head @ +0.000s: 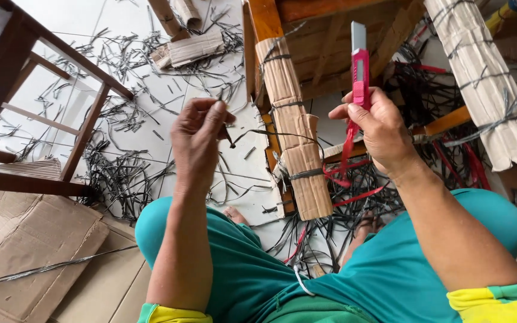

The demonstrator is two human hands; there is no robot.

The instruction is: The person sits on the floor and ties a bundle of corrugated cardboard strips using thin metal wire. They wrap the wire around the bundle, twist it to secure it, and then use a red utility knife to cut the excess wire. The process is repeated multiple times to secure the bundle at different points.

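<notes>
here right hand (381,128) holds slim red plastic cutter (359,69).

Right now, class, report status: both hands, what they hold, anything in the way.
Right hand grips pink utility knife, blade up. Left hand pinches thin black strap. Cardboard-wrapped leg between them; strap offcuts litter floor.

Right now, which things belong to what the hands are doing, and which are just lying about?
In hand:
- red snap-off utility knife, held blade-up in right hand
- thin black strap end, pinched by left hand
- cardboard-wrapped wooden leg bound with black straps

Lying about:
- black strap offcuts on the floor
- flattened brown cardboard
- dark wooden chair frame
</notes>
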